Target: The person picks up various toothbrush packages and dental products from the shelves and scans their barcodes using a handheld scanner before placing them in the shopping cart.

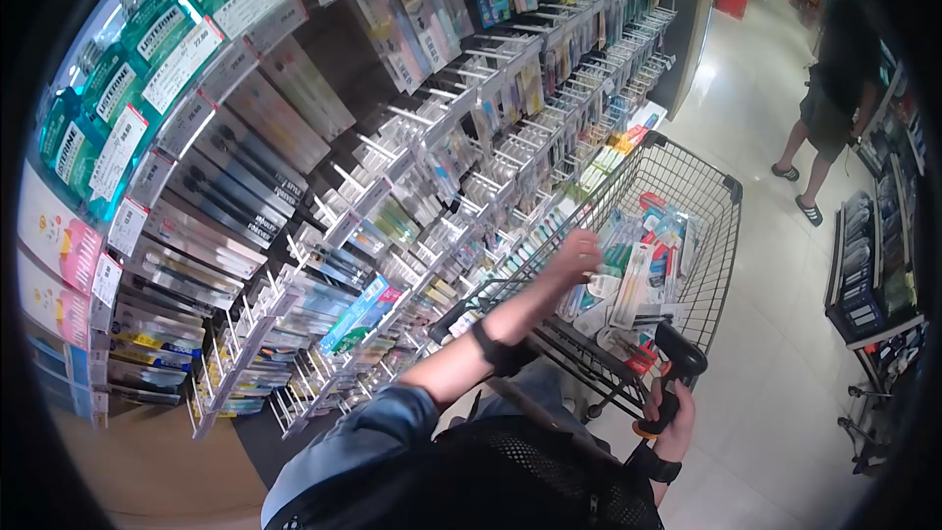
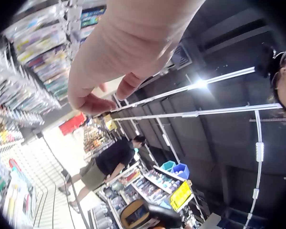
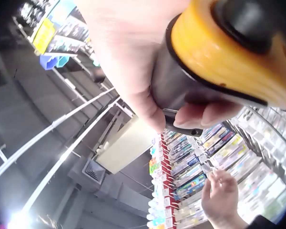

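My right hand [image 1: 673, 420] grips the black and orange handle [image 3: 157, 81] of a wire shopping cart [image 1: 728, 236], its fingers wrapped round the dark part. Above the near left part of the basket is my left hand [image 1: 579, 257], its fingers loosely bent and nothing held in them. The left wrist view shows that hand [image 2: 128, 52] from close by, fingers drooping. Packaged goods [image 1: 638, 280] lie in the cart, among them white, green and red packs. A red item [image 1: 641, 360] lies near the handle end.
Racks of hanging toothbrush packs [image 1: 432, 157] run along the left, close to the cart. Green Listerine bottles [image 1: 113, 88] stand on the upper left shelf. A person in dark clothes [image 1: 834, 88] stands in the aisle on the right, beside another shelf [image 1: 873, 265].
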`<control>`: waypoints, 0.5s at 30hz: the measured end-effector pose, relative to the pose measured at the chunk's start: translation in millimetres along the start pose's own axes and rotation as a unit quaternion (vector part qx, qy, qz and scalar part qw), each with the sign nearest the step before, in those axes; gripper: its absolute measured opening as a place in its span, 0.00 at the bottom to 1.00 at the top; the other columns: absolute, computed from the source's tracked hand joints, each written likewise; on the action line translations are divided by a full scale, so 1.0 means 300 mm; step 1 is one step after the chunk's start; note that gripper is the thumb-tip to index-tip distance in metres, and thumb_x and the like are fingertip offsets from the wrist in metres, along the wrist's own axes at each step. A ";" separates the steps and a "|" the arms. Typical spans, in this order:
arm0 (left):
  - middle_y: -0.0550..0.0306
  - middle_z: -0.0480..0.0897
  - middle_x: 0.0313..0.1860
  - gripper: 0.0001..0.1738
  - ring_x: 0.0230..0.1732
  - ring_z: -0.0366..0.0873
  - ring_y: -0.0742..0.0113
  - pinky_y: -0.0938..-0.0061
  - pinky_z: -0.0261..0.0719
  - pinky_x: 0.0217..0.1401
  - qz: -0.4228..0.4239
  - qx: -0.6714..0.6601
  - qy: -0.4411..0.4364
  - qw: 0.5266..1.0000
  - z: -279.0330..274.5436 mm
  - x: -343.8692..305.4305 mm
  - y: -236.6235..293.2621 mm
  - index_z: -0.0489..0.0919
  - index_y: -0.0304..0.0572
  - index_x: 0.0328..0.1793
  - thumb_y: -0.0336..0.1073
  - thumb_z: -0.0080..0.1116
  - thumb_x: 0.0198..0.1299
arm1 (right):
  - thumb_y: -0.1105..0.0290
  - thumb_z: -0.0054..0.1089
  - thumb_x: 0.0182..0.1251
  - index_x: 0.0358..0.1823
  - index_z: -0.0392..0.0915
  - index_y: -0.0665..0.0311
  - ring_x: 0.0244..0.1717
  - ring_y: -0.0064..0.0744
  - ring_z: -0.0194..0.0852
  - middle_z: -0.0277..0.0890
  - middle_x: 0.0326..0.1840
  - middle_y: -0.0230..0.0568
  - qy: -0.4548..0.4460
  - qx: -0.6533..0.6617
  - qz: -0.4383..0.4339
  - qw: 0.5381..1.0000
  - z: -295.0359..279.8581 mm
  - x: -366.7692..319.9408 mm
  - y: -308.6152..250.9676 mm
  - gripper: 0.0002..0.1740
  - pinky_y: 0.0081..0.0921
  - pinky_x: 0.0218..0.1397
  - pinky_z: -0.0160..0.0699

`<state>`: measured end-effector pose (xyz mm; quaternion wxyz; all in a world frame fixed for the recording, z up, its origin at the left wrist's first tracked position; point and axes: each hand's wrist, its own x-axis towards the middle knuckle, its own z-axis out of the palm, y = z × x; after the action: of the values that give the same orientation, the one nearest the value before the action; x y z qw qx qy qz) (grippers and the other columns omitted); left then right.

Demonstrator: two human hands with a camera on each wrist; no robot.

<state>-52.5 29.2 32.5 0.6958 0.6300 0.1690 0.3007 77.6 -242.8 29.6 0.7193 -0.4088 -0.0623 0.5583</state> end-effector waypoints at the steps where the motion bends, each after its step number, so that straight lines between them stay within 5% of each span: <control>1: 0.64 0.70 0.38 0.11 0.36 0.67 0.75 0.84 0.65 0.35 -0.107 -0.113 0.074 0.985 -0.005 -0.031 0.121 0.67 0.50 0.44 0.31 0.50 0.55 | 0.58 0.44 0.61 0.46 0.63 0.63 0.08 0.21 0.54 0.59 0.15 0.33 -0.001 0.003 -0.005 1.000 0.023 -0.002 -0.004 0.18 0.17 0.12 0.55; 2: 0.69 0.68 0.29 0.08 0.26 0.62 0.81 0.85 0.61 0.29 -0.072 -0.078 0.130 0.986 -0.012 -0.064 0.221 0.66 0.50 0.39 0.29 0.49 0.55 | 0.56 0.43 0.61 0.41 0.65 0.64 0.09 0.21 0.53 0.58 0.15 0.32 0.045 -0.014 -0.019 0.999 0.067 -0.010 -0.007 0.17 0.17 0.13 0.54; 3: 0.68 0.69 0.29 0.07 0.27 0.63 0.81 0.85 0.61 0.28 -0.045 -0.047 0.164 0.984 -0.048 -0.101 0.273 0.66 0.49 0.38 0.30 0.50 0.55 | 0.54 0.42 0.61 0.36 0.66 0.65 0.09 0.20 0.53 0.58 0.14 0.32 0.090 -0.030 -0.033 0.995 0.091 -0.010 -0.009 0.18 0.17 0.14 0.53; 6: 0.70 0.66 0.25 0.05 0.23 0.61 0.82 0.86 0.59 0.25 0.001 0.054 0.233 0.971 -0.164 -0.184 0.366 0.66 0.49 0.30 0.29 0.51 0.54 | 0.52 0.42 0.60 0.24 0.64 0.63 0.10 0.20 0.52 0.56 0.12 0.30 -0.006 -0.013 0.023 1.000 -0.004 0.044 -0.007 0.20 0.17 0.15 0.50; 15: 0.74 0.63 0.18 0.09 0.20 0.55 0.86 0.87 0.50 0.22 0.102 0.192 0.350 0.911 -0.275 -0.161 0.465 0.67 0.47 0.25 0.30 0.53 0.55 | 0.51 0.42 0.59 0.19 0.61 0.60 0.10 0.20 0.51 0.54 0.10 0.29 0.008 -0.037 0.029 0.999 -0.035 0.170 -0.090 0.21 0.17 0.15 0.49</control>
<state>-168.7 66.2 149.6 0.4234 0.6197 0.3908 0.5329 122.4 -205.8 21.6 0.6876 -0.4415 -0.0652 0.5727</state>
